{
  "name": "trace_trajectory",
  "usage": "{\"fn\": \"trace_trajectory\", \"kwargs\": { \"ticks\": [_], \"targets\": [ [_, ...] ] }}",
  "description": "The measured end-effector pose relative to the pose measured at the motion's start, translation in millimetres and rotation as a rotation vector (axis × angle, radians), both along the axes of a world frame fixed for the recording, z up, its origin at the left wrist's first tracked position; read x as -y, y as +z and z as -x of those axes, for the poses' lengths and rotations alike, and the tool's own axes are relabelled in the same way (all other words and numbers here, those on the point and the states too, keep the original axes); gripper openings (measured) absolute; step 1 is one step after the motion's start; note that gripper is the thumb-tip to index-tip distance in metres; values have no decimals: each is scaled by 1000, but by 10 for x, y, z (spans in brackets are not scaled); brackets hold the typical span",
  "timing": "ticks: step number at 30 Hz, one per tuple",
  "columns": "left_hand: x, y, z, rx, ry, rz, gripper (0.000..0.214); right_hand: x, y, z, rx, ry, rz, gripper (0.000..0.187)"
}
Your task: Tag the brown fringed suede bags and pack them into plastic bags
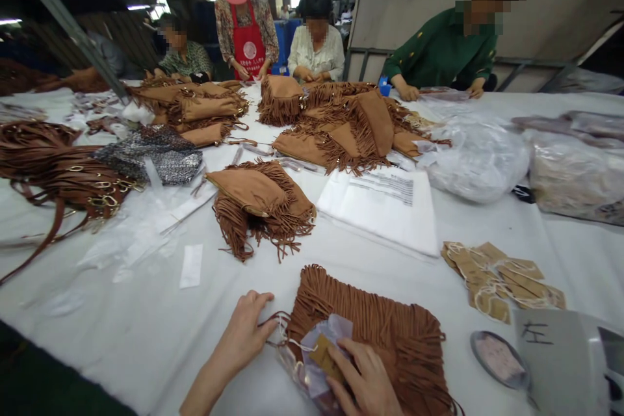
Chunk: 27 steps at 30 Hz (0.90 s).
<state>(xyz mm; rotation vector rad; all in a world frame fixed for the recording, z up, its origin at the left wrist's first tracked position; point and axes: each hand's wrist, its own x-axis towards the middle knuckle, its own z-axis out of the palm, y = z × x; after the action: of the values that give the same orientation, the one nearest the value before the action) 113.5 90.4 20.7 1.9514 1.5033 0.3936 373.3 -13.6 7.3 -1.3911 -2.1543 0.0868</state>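
A brown fringed suede bag (390,331) lies flat at the near edge of the white table (146,331). My left hand (244,335) pinches the thin cord and clear wrapping at the bag's left side. My right hand (365,380) rests on the bag's near corner, with its fingers pressing a small tan paper tag (324,354) and crinkled tissue against it.
A pile of fringed bags (263,208) sits just beyond. More bags (341,123), brown straps (58,172), a stack of white sheets (385,208), tan tags (502,276) and plastic bags (478,156) surround it. Several people work at the far side.
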Motion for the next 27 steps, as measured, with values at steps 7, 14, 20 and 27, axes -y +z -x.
{"fn": "trace_trajectory", "kwargs": {
  "ticks": [7, 14, 20, 27],
  "targets": [
    [144, -135, -225, -172, -72, 31, 17, 36, -34, 15, -66, -37, 26, 30],
    [93, 112, -238, 165, -50, 239, 16, 76, -66, -8, -105, -10, 12, 29],
    [-90, 358, -505, 218, -78, 267, 19, -11, -39, -11, -274, -322, 115, 56],
    [-249, 402, -732, 164, -192, 289, 20, -76, -23, 43, -182, -246, 183, 26]
  ]
}}
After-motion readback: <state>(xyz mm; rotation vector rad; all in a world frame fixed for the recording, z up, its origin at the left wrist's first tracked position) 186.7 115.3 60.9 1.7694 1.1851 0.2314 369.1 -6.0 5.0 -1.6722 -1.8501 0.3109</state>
